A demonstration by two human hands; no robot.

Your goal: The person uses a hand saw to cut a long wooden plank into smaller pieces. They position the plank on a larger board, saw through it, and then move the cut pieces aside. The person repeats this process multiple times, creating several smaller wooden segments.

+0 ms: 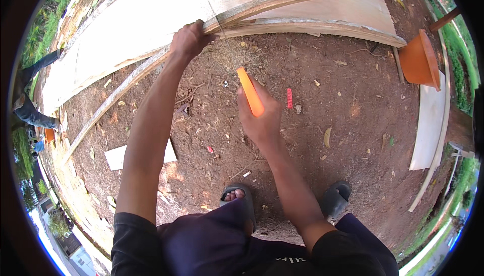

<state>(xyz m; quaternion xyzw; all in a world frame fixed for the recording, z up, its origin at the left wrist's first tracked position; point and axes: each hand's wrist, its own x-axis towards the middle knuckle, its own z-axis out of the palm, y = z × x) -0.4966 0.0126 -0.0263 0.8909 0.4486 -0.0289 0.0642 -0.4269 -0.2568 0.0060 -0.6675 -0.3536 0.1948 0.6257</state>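
Observation:
My right hand [259,112] is closed around the orange handle of a handsaw [250,93]. The saw's thin blade, seen nearly edge-on, runs up and away from the handle across a long wooden strip [272,5]. My left hand [187,40] grips that strip just left of the blade, with the thumb pointing toward it. The strip rests over the edge of a large pale plywood sheet [146,11], and its left end slants down toward the ground. How deep the blade sits in the wood cannot be made out.
An orange bucket-like container [419,60] stands at the right, beside a pale board [428,125]. Below my left forearm lies a small white panel [117,158]. A red piece [289,98] lies on the dirt. At the far left another person's legs [34,112] show.

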